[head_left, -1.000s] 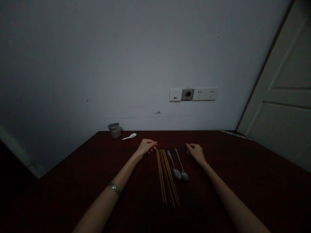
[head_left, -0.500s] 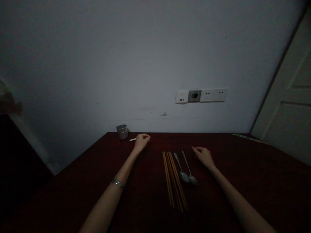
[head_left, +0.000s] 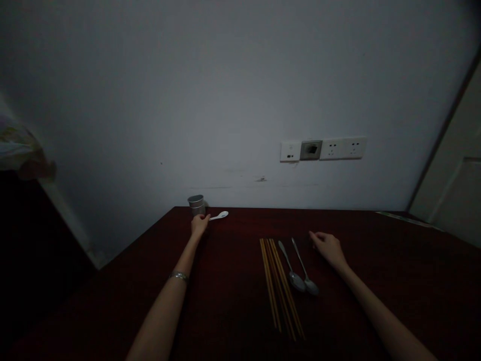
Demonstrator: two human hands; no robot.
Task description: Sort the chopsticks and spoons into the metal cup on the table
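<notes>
My left hand (head_left: pixel 199 225) reaches to the far left of the table, its fingers pinched at the handle end of a white spoon (head_left: pixel 221 215). The spoon lies on the table with its bowl to the right. Just behind that hand stands a grey metal cup (head_left: pixel 196 202), its lower part partly covered. My right hand (head_left: pixel 329 249) rests on the table with fingers loosely curled and nothing visible in them. To its left lie two metal spoons, one (head_left: pixel 296 282) beside the other (head_left: pixel 311 287), bowls toward me. Several wooden chopsticks (head_left: pixel 278 286) lie left of these spoons.
The dark red table (head_left: pixel 233 281) ends at a pale wall (head_left: pixel 233 100) with sockets (head_left: pixel 340 149). A thin flat strip (head_left: pixel 406 219) lies along the table's far right edge, near a door (head_left: pixel 462 185). A dark piece of furniture (head_left: pixel 41 240) stands at the left.
My left hand has moved left, off the white spoon's bowl and to its handle end, so the bowl now shows. The view has shifted slightly left; my right hand stays put.
</notes>
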